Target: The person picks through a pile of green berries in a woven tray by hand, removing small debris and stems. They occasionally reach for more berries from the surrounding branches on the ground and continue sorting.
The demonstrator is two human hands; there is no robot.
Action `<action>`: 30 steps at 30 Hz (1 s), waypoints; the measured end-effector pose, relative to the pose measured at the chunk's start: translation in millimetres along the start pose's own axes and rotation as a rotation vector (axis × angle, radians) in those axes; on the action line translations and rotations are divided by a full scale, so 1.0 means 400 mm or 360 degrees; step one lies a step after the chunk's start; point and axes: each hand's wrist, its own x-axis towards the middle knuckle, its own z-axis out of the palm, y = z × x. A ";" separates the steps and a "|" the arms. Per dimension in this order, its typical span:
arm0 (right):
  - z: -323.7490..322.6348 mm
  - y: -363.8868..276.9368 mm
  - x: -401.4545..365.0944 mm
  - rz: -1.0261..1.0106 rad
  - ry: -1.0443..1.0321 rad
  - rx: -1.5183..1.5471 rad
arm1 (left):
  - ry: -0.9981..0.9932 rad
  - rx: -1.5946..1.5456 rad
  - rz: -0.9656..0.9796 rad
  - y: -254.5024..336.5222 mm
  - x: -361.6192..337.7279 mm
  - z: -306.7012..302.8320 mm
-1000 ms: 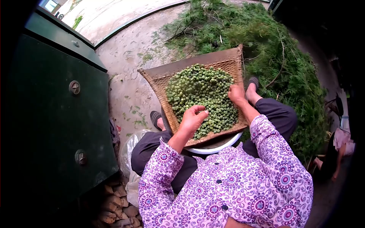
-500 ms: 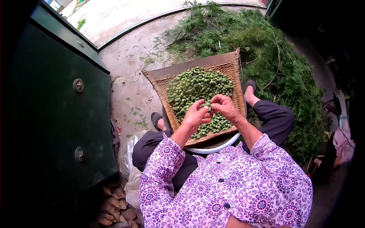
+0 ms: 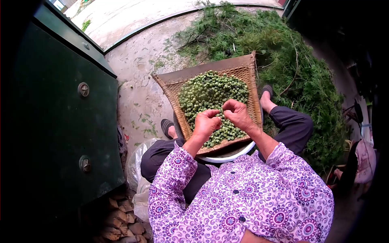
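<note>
A woven winnowing basket [image 3: 168, 95] rests between my knees on a white-rimmed basin [image 3: 243, 150]. Heaped inside it are many small green cones [image 3: 214, 89], knobbly and roughly round. Above the near part of the heap, my left hand [image 3: 206, 124] has its fingers curled in and the thumb against the forefinger. Close by on its right, my right hand [image 3: 238, 115] pinches with thumb and forefinger, its tips nearly meeting those of the left. Anything between the fingertips is too small to make out.
Cut leafy green branches [image 3: 300, 93] lie piled on the floor to the right and behind the basket. A dark green metal door [image 3: 60, 109] stands at left. Near my left leg are a clear plastic bag [image 3: 137, 162] and chopped wood [image 3: 121, 218].
My left hand has turned and its fingers have curled inward from a more spread pose. My right hand has shifted slightly up and left. The basket stays put.
</note>
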 end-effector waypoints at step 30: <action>0.219 0.251 0.445 -0.0166 -0.0035 -0.0799 | 0.0417 -0.0272 0.0416 0.209 -0.039 -0.122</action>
